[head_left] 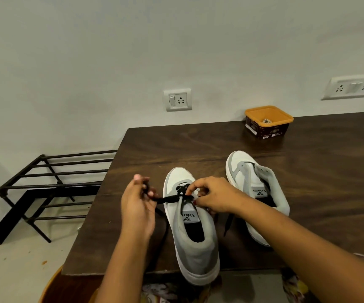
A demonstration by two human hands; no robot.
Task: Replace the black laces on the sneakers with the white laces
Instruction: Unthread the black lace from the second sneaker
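Observation:
Two white-and-grey sneakers stand on the dark wooden table [307,171]. The near sneaker [193,241] sits at the front edge, toe pointing away, with a black lace [169,199] still threaded through its lower eyelets. My left hand [138,206] grips a bunched end of that lace, pulled out to the left of the shoe. My right hand [215,196] pinches the lace at the eyelets over the tongue. A loose black lace end [228,224] hangs below my right wrist. The far sneaker [245,178] stands to the right, partly behind my right forearm, showing almost no lace.
An orange-rimmed tub [268,122] with something small inside stands at the table's back. A black metal rack [52,184] stands on the floor to the left. Two wall sockets, one [177,99] centred and one [353,87] at right, sit above the table.

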